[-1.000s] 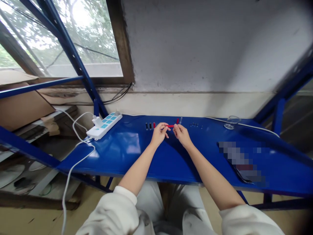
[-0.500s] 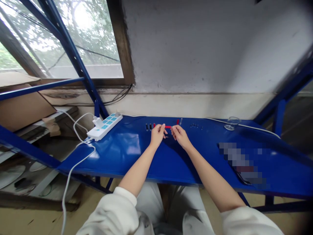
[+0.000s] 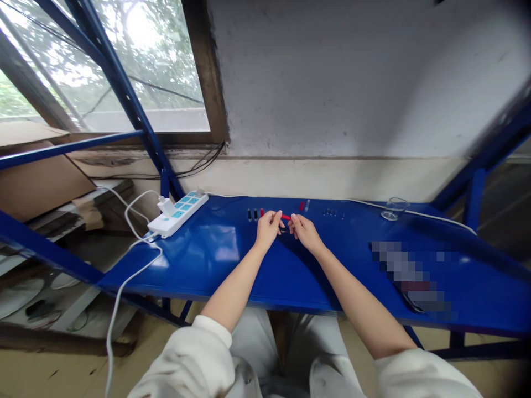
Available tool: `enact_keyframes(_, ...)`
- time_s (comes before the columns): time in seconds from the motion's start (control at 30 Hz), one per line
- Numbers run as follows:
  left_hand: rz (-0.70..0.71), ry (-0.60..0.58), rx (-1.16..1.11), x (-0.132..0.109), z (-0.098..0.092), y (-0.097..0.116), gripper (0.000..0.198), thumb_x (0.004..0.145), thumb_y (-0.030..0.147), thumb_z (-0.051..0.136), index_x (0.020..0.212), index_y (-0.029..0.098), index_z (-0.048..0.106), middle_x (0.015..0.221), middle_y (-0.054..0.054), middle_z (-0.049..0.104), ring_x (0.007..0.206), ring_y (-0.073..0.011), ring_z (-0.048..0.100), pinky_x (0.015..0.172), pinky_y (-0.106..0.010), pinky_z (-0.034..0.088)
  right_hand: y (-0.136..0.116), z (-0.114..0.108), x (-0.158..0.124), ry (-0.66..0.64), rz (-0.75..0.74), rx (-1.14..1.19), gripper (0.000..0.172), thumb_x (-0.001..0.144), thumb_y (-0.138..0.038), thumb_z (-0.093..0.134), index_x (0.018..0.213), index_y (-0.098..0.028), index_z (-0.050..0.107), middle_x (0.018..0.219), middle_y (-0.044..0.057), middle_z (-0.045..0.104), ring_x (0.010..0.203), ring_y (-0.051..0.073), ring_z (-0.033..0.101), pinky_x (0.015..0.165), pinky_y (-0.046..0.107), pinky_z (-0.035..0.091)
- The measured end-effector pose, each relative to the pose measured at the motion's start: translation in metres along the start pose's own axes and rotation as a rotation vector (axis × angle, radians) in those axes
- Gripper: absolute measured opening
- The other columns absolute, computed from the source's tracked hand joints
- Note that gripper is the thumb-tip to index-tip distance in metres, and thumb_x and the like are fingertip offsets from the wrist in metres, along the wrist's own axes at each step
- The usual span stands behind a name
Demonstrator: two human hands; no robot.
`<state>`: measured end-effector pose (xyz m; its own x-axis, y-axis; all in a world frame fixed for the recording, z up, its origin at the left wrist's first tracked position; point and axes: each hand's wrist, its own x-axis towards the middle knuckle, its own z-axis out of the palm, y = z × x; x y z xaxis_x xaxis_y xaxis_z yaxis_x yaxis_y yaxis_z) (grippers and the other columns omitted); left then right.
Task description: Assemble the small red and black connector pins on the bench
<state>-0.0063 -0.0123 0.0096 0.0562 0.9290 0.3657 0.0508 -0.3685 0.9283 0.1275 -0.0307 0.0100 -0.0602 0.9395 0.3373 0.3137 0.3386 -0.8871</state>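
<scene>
Between my two hands, over the blue table (image 3: 199,271), lies a slim red pen (image 3: 286,217), held roughly level. My left hand (image 3: 269,226) pinches its left end with thumb and fingers. At its right end, the fingertips of my right hand (image 3: 303,229) are closed; the end itself is hidden by them. A tiny pointed piece (image 3: 282,230) shows below the pen, too small to name. Just beyond my left hand stand two small black cylinders (image 3: 252,214) and a red one (image 3: 261,211). Behind my right hand are another red piece (image 3: 302,205) and a clear tube (image 3: 307,205).
Several tiny clear or metal parts (image 3: 329,212) lie at the back right, near a clear glass cup (image 3: 390,213). A blurred-out flat item (image 3: 409,282) rests on the right. A white power strip (image 3: 178,214) with cables sits at the left. Blue frame posts (image 3: 124,83) flank the table.
My right hand has closed in slightly on the pen's right end, and less of the pen shows between the hands. My left hand stays almost where it was.
</scene>
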Motion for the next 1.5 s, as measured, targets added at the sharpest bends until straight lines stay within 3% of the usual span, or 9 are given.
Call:
enact_keyframes(0.1,-0.002,0.038,-0.002,0.000,0.000,0.000,0.036,0.079,0.050,0.044,0.071,0.015,0.049,0.055,0.002,0.056,0.035,-0.0043,0.045,0.038,-0.017,0.036,-0.003,-0.001,-0.001,0.013,-0.008,-0.002,0.046,0.081,-0.058,0.030,0.070,-0.018,0.050,0.051,-0.003,0.050,0.038,0.008,0.042,0.044,0.021,0.036)
enact_keyframes(0.33,-0.004,0.305,-0.097,0.004,-0.005,0.003,0.037,0.081,0.051,0.038,0.072,0.016,0.045,0.053,0.004,0.052,0.032,-0.0035,0.041,0.035,-0.016,0.032,-0.008,-0.002,-0.001,0.078,0.007,0.042,0.049,0.080,-0.060,0.030,0.067,-0.018,0.050,0.048,-0.003,0.048,0.038,0.007,0.041,0.042,0.021,0.034)
enact_keyframes(0.5,-0.017,0.130,-0.087,0.003,-0.003,0.002,0.036,0.077,0.050,0.047,0.068,0.015,0.049,0.050,0.004,0.051,0.033,-0.0033,0.041,0.035,-0.016,0.031,-0.006,-0.003,0.003,0.157,-0.030,0.067,0.046,0.080,-0.057,0.035,0.075,-0.016,0.055,0.058,0.000,0.054,0.042,0.008,0.044,0.045,0.022,0.037)
enact_keyframes(0.63,-0.009,-0.015,-0.083,0.001,0.000,0.002,0.034,0.076,0.048,0.050,0.073,0.014,0.053,0.051,0.004,0.051,0.033,-0.0037,0.042,0.036,-0.017,0.032,0.000,-0.001,0.005,0.094,-0.090,0.039,0.038,0.074,-0.052,0.049,0.080,-0.016,0.060,0.070,0.003,0.058,0.050,0.009,0.049,0.050,0.023,0.041)
enact_keyframes(0.77,-0.009,-0.017,-0.097,0.000,0.000,0.003,0.034,0.075,0.049,0.051,0.072,0.014,0.054,0.051,0.004,0.049,0.034,-0.0038,0.042,0.036,-0.017,0.033,0.005,0.002,0.005,0.028,-0.135,0.004,0.032,0.071,-0.048,0.055,0.078,-0.017,0.063,0.078,0.004,0.058,0.057,0.010,0.052,0.057,0.025,0.044)
enact_keyframes(0.97,0.009,-0.019,-0.085,-0.002,-0.001,0.007,0.035,0.077,0.048,0.048,0.066,0.015,0.053,0.045,0.006,0.043,0.034,-0.0039,0.040,0.039,-0.017,0.033,0.004,0.001,0.005,-0.037,-0.187,-0.116,0.027,0.072,-0.043,0.056,0.071,-0.017,0.063,0.067,0.001,0.053,0.057,0.010,0.046,0.059,0.025,0.040)
enact_keyframes(1.2,-0.009,-0.012,-0.083,-0.001,-0.002,0.004,0.031,0.080,0.044,0.045,0.076,0.015,0.056,0.046,0.006,0.043,0.035,-0.0041,0.039,0.040,-0.017,0.032,0.003,0.003,0.006,-0.130,-0.111,-0.083,0.029,0.073,-0.044,0.052,0.068,-0.016,0.057,0.060,-0.001,0.054,0.053,0.009,0.045,0.054,0.022,0.037)
enact_keyframes(1.37,-0.001,0.050,-0.041,0.001,-0.001,0.001,0.027,0.081,0.041,0.043,0.083,0.016,0.054,0.053,0.005,0.047,0.038,-0.0045,0.041,0.041,-0.017,0.033,0.006,-0.012,0.028,-0.081,-0.030,-0.360,0.020,0.070,-0.036,0.055,0.066,-0.016,0.057,0.058,0.000,0.056,0.053,0.011,0.048,0.053,0.022,0.035)
enact_keyframes(1.5,0.031,-0.005,0.128,0.000,-0.001,-0.002,0.023,0.082,0.035,0.041,0.082,0.017,0.055,0.054,0.004,0.050,0.041,-0.0065,0.046,0.045,-0.018,0.037,0.011,-0.034,0.054,-0.077,0.020,-0.579,0.012,0.067,-0.027,0.058,0.061,-0.017,0.055,0.061,0.001,0.058,0.059,0.012,0.052,0.056,0.022,0.035)
